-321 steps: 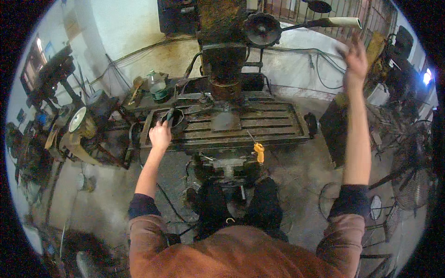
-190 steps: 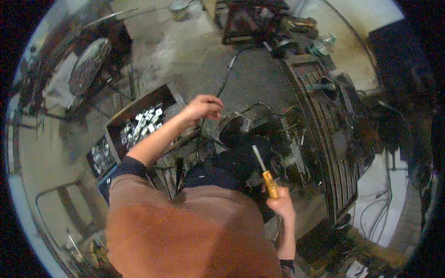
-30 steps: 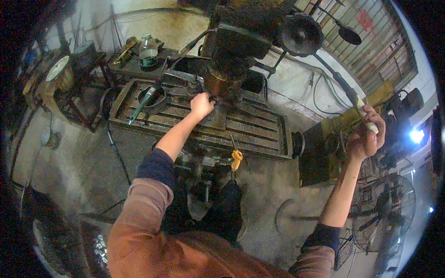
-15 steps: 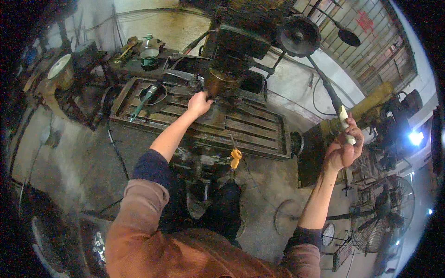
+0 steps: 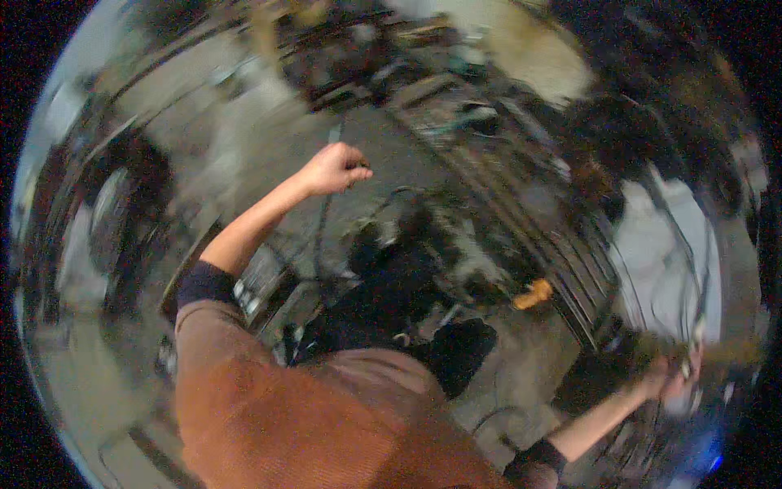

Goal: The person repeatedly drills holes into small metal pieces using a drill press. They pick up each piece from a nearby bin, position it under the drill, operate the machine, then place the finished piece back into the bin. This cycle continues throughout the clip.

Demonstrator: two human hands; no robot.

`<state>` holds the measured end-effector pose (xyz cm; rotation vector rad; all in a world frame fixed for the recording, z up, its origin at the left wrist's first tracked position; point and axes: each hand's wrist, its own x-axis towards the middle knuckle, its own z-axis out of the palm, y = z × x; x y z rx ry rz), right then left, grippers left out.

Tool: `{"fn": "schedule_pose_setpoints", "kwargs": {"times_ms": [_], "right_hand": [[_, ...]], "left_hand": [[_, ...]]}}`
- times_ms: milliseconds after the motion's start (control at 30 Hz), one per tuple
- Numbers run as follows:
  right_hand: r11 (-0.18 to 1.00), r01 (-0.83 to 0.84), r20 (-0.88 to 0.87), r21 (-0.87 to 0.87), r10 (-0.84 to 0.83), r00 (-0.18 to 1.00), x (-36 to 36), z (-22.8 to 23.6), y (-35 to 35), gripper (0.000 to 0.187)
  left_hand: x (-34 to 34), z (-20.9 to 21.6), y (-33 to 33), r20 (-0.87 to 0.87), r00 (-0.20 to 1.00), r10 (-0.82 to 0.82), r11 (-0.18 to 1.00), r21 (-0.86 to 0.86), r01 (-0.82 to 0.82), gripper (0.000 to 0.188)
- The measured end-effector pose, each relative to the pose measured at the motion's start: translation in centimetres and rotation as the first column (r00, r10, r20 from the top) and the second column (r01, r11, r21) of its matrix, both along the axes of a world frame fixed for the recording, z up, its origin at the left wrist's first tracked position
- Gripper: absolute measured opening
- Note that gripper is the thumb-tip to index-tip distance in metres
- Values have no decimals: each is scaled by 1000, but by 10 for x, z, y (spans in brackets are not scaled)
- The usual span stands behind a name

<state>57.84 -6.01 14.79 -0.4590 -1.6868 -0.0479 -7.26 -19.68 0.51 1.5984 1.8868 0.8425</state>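
Note:
My left hand (image 5: 338, 167) is closed, thumb against curled fingers, out over the floor to the left of the machine table. A dark speck shows at its fingertips, too small to name. At the far right my right hand (image 5: 672, 376) is smeared by motion, its fingers round the pale grip of a lever handle (image 5: 697, 341). Between the hands lies the slotted machine table (image 5: 521, 213), slanting down to the right. A green-handled brush (image 5: 456, 122) rests at the table's far end. The machine's dark head (image 5: 627, 134) is blurred at the upper right.
An orange-yellow handle (image 5: 533, 294) sticks out at the table's near edge. Dark clutter and a bench (image 5: 350, 61) stand beyond the table's left end. Grey floor (image 5: 204, 138) spreads to the left. A pale wall panel (image 5: 672, 253) stands behind the table.
My view has swung left, so the machine appears further right and tilted. My left hand has come away from under the machine's head. My right hand stays at the lever grip.

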Motion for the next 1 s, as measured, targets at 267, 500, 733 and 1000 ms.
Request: {"fn": "schedule_pose_setpoints", "kwargs": {"times_ms": [267, 500, 733, 1000], "right_hand": [[980, -196, -250, 32, 198, 948, 34, -13, 35, 20], [968, -64, 112, 242, 37, 993, -29, -9, 7, 31], [965, 157, 45, 208, -169, 985, -25, -29, 11, 32], [994, 38, -96, 106, -28, 995, -62, -21, -8, 16]], "left_hand": [[-66, -95, -210, 204, 763, 613, 779, 7, -628, 24], [-28, -164, -247, -145, 892, 429, 810, -375, -450, 41], [-35, -255, -243, -151, 943, 298, 864, -378, -334, 49], [-19, -174, -221, 160, 915, 370, 863, -423, -275, 31]]}}
